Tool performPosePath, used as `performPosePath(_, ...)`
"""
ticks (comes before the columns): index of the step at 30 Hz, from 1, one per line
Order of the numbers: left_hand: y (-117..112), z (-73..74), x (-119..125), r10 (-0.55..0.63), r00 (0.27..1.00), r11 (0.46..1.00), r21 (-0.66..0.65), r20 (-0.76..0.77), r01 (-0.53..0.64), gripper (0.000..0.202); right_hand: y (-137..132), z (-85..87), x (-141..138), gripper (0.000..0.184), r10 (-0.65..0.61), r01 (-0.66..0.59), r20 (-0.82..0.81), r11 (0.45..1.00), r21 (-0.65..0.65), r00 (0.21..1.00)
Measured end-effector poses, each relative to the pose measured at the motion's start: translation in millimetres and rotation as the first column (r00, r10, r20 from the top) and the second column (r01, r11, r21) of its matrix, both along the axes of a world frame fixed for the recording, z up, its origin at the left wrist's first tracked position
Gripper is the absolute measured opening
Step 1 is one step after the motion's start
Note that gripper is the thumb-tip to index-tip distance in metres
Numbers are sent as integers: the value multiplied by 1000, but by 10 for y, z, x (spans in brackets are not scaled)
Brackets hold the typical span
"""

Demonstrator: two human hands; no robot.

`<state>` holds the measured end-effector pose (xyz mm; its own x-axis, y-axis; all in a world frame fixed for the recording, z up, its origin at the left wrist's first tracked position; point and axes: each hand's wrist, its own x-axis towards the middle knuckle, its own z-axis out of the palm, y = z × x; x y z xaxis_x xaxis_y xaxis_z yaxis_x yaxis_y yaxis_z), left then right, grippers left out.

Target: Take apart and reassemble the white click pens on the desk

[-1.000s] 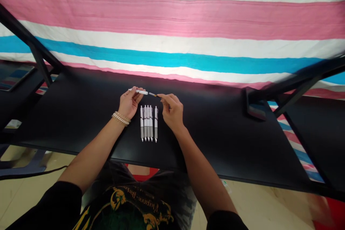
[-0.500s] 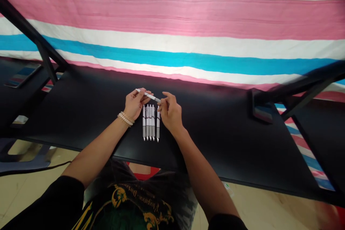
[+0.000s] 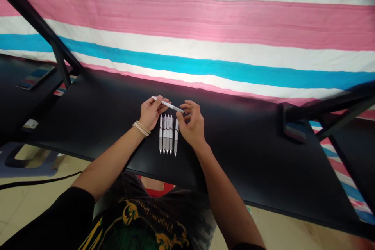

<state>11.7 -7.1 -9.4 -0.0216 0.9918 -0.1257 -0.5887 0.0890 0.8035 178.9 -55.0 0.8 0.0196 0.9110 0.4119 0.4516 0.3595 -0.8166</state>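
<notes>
Head view: the left hand (image 3: 151, 113) grips a white pen (image 3: 169, 105) between thumb and fingers above the worktop (image 3: 234, 156). The right hand (image 3: 191, 123) stands half open, its fingertips (image 3: 185, 105) just beside the pen's tip, over a row of five pens (image 3: 168, 134).

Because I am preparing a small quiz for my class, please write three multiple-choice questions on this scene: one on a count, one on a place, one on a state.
1. How many pens lie in the row on the black table top?
A three
B five
C eight

2. Which wrist wears the beaded bracelets?
A left
B right
C neither

3. How is the white pen in the left hand?
A standing upright
B lying on the table
C held slanted, one end near the right hand

1 B: five lie side by side between the hands.
2 A: they circle the left arm just behind the hand.
3 C: it slants across, above the row.
</notes>
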Motion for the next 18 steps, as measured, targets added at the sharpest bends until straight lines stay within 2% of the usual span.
performPosePath(3,1,5,-8,4,1000,1000,-8,-8,-4,27,0,-14,-2,22,21,-19,47,999,-28,999)
performPosePath(8,-15,24,0,-29,1000,999,-19,2,29,26,-9,-22,5,23,-10,11,57,1000,-13,998)
performPosePath(11,-7,83,-16,-69,992,997,-25,103,72,20,-20,1,-10,21,89,-87,21,991,-99,996)
performPosePath(13,12,151,-83,-88,973,995,-27,212,96,18,-29,24,-27,25,124,-128,-39,986,-108,991)
performPosePath(15,34,231,-203,-93,954,992,-53,286,113,28,-36,44,-41,32,131,-139,-84,986,-95,988)
performPosePath(18,54,341,-420,-79,953,987,-108,294,115,47,-41,58,-42,29,108,-116,-76,987,-108,991)
